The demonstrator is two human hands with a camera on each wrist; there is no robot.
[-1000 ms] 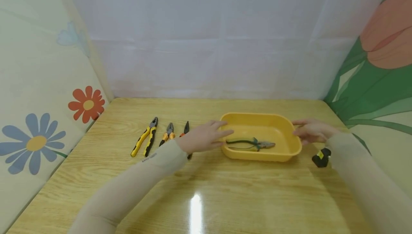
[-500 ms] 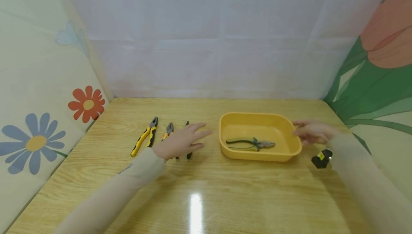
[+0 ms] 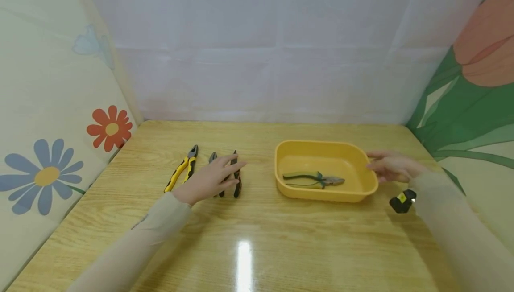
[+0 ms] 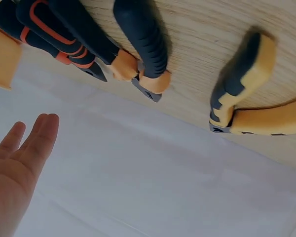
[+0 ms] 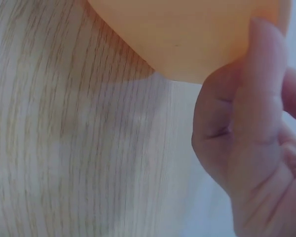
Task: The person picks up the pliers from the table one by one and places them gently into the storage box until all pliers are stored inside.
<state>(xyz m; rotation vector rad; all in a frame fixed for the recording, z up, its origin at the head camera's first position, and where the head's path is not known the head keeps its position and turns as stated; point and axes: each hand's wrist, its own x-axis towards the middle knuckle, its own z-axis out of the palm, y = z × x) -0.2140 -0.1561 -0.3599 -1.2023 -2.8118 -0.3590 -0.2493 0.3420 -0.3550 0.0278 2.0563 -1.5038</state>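
Note:
In the head view my right hand (image 3: 391, 167) grips the right end of a yellow plastic basin (image 3: 309, 148); the right wrist view shows its thumb (image 5: 266, 54) along the outer wall. Inside the basin lie green-and-yellow pliers (image 3: 331, 180). My left hand (image 3: 209, 178), fingers spread and holding nothing, hovers above the tools at the left. It partly covers orange-and-black pliers (image 4: 143, 49) and red-and-black pointed pliers (image 4: 56, 37). Yellow-and-black pliers (image 3: 180, 169) lie farthest left on the table.
The wooden table (image 3: 281, 243) reaches back to a pale cloth backdrop (image 3: 257, 60). Flower-print cloths (image 3: 44, 82) stand at both sides. A small black object with a yellow label (image 3: 403, 201) is beside the right wrist.
My left hand has moved left, away from the basin's left end to over the pliers. The right hand and basin have stayed in place.

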